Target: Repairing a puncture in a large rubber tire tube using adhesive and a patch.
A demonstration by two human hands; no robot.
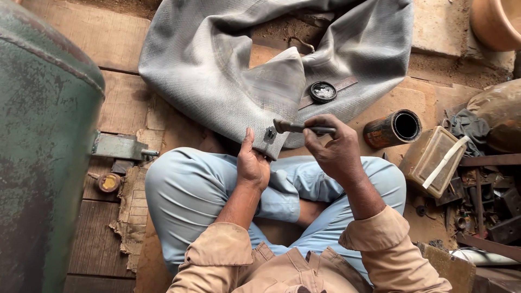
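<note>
A: Quick pass, what have I got in my hands?

B: Left hand [253, 163] is pressed on the folded edge of the grey inner tube [217, 65], thumb up along the rubber, fingers tucked under the fold, so it is gripping the tube. The right hand [334, 149] is clenched round the handle of a small metal tool [297, 127], whose head points to 9 o'clock and sits just above the fold.

A: Where is the tube?

B: Draped over the wooden floor [108, 43] from 12 o'clock down to centre, its folded corner resting on my crossed legs in light blue trousers [184, 190]. There's a small dark mark or fitting [269, 133] on the fold, just beside the tool head; can't tell what it is.

A: Around it?

B: A round black lid [323, 91] with whitish stuff inside lies on the tube at 1 o'clock of my hands. A rusty open-ended cylinder [393, 128] lies at 3 o'clock, and past it a rectangular tin [432, 160] with a white strip across it. There's a metal scrap pile [483, 206] at 4 o'clock, a big green tank [38, 152] at 9 o'clock, and a clay pot [496, 21] at the 2 o'clock corner.
</note>
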